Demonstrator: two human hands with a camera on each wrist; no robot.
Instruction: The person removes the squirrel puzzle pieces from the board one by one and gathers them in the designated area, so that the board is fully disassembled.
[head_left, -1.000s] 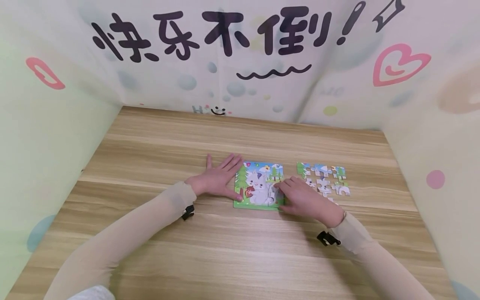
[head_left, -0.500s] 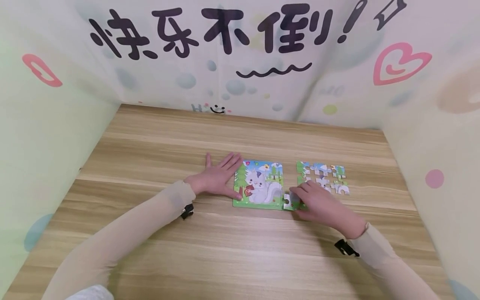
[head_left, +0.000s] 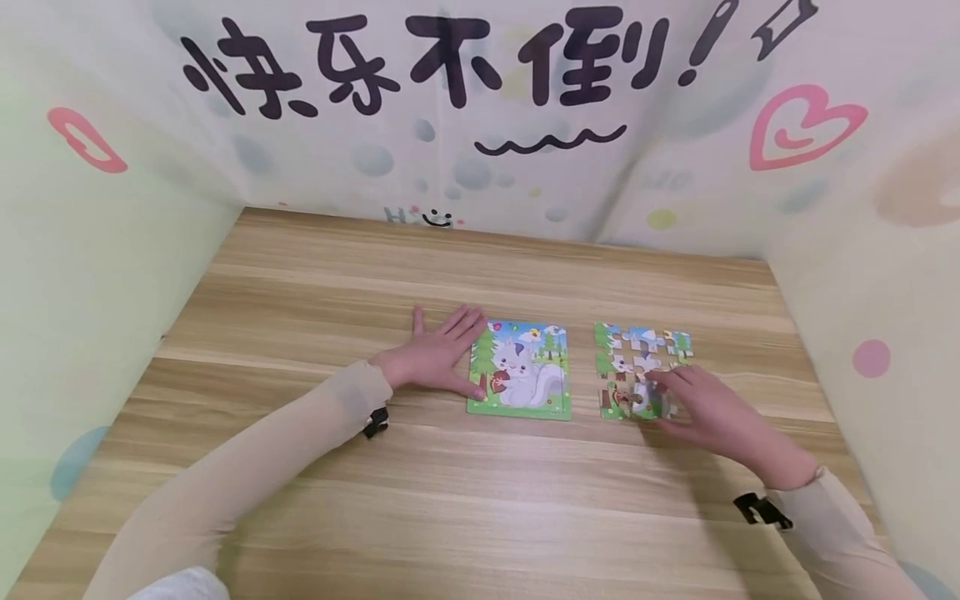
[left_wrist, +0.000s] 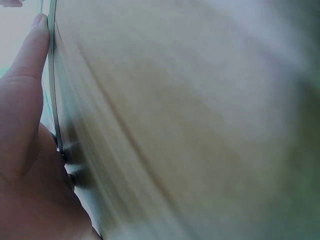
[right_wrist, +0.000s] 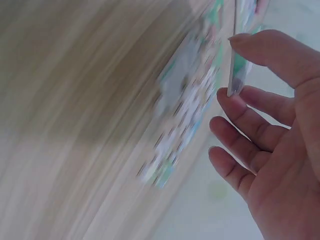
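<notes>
A square jigsaw board [head_left: 528,367], printed with a grey squirrel hugging a red acorn among green trees, lies flat on the table. My left hand [head_left: 435,358] rests spread at its left side, thumb and fingertips on the board's edge; the left wrist view shows the thumb [left_wrist: 30,55] along that edge. To the right, my right hand [head_left: 716,412] hovers at the near side of several loose puzzle pieces [head_left: 642,342] laid out in rows. In the right wrist view, its thumb and fingers pinch one puzzle piece [right_wrist: 236,75]. That hand partly hides the nearest row.
The wood-grain table [head_left: 465,500] runs back to a printed cloth wall [head_left: 375,183] with large black characters. More cloth walls stand at the left and right. A strip of bare table separates the board from the loose pieces.
My right hand has moved right, from the board's right edge to the loose pieces, carrying a puzzle piece. The left hand has stayed on the board's left edge.
</notes>
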